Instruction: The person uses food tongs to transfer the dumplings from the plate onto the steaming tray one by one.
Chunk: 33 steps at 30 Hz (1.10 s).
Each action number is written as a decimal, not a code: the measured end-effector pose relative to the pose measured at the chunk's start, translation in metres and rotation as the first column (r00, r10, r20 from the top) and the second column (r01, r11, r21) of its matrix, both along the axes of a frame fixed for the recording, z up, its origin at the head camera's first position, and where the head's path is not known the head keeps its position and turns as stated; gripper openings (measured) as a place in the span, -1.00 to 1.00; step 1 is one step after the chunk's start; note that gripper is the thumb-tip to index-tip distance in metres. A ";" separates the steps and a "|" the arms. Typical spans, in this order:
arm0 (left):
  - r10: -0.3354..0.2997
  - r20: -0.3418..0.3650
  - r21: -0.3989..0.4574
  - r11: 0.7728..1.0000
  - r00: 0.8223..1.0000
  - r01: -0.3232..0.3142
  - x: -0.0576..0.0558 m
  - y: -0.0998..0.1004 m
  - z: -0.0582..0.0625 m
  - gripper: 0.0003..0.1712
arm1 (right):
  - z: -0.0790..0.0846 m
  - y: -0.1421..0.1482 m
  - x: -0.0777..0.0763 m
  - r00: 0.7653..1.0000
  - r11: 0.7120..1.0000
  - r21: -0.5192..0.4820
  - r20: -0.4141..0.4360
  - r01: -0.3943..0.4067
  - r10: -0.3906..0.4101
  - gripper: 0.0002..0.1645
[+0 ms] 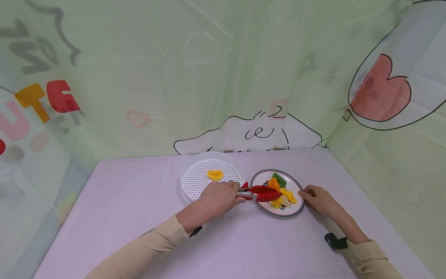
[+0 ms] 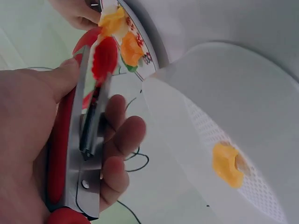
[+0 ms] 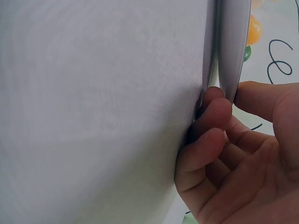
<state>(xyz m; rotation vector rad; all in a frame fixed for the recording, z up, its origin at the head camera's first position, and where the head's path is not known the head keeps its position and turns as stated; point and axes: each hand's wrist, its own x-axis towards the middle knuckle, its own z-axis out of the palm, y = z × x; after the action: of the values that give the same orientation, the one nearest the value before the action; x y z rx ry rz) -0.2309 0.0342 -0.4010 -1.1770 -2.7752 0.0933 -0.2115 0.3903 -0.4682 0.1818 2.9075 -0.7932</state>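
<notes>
My left hand (image 1: pixel 216 198) grips a pair of metal tongs (image 2: pixel 70 163) with red tips and red handle parts. The tips reach over the plate (image 1: pixel 258 180), right at the pieces on it. That round plate has a dark-edged rim and a red pattern. On it lie a green piece (image 1: pixel 279 179), an orange piece (image 1: pixel 273 184) and several yellow pieces (image 1: pixel 289 196) that look like vegetables. My right hand (image 1: pixel 319 198) pinches the plate's right rim, with the thumb on top and fingers below, as the right wrist view shows.
Left of the plate stands a round white basket (image 1: pixel 186 170) with a perforated bottom; one yellow piece (image 1: pixel 215 175) lies in it. Both rest on a table with a pale lilac cover (image 1: pixel 139 217). Printed cloth walls (image 1: pixel 156 97) stand behind and at both sides.
</notes>
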 end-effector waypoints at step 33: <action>0.074 0.032 -0.060 0.996 0.997 -0.072 -0.006 0.006 0.000 -0.27 | 0.003 -0.003 0.004 1.000 1.000 -0.001 -0.009 0.006 -0.006 -0.52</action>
<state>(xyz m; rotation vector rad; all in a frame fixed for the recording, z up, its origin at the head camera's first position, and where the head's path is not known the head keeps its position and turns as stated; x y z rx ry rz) -0.2372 0.0406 -0.4014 -1.1002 -2.8645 0.1647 -0.2075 0.3870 -0.4650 0.1874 2.9166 -0.7980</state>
